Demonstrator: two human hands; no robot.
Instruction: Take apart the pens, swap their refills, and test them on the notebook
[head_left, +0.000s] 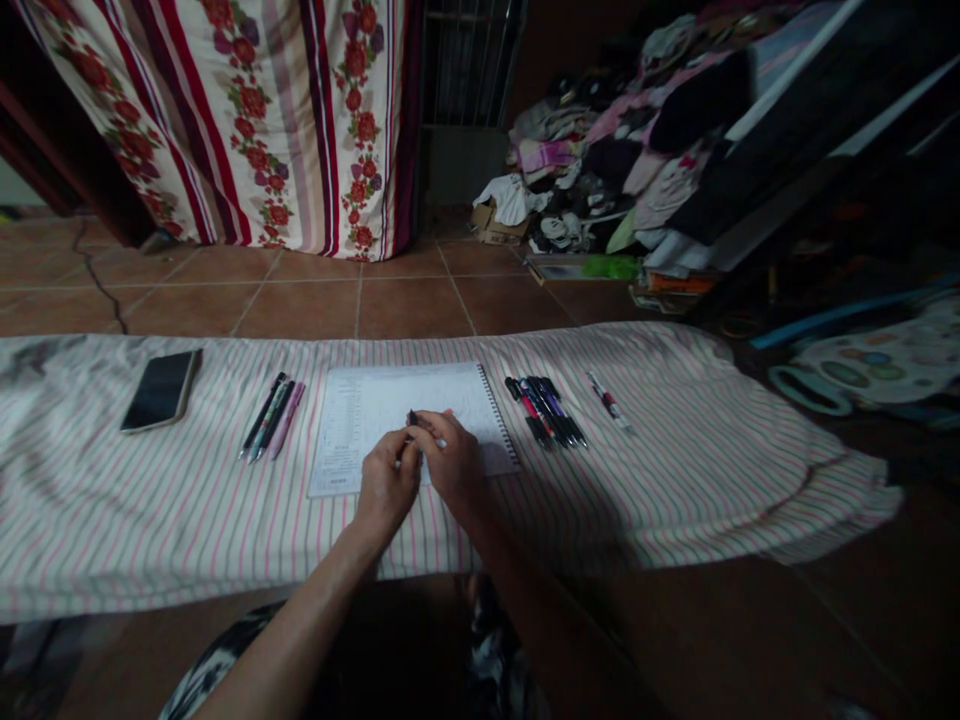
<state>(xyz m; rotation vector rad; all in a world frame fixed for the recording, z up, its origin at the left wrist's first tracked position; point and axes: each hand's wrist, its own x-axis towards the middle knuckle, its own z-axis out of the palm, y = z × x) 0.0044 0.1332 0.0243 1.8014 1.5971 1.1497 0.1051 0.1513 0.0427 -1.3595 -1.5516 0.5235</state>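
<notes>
My left hand (387,482) and my right hand (451,457) meet over a spiral notebook (375,400) that lies open on a striped cloth (150,500). Both hands are closed around one pen (413,420), whose dark tip sticks up between the fingers. Three pens (271,416) lie side by side left of the notebook. Several pens (544,410) lie in a bunch right of it, and a single pen (609,402) rests farther right.
A dark phone (160,390) lies face up at the cloth's left. Beyond the cloth is a tiled floor (300,300), a hanging floral sheet (247,120), and a heap of clothes (615,150) at the back right. Dark furniture stands on the right.
</notes>
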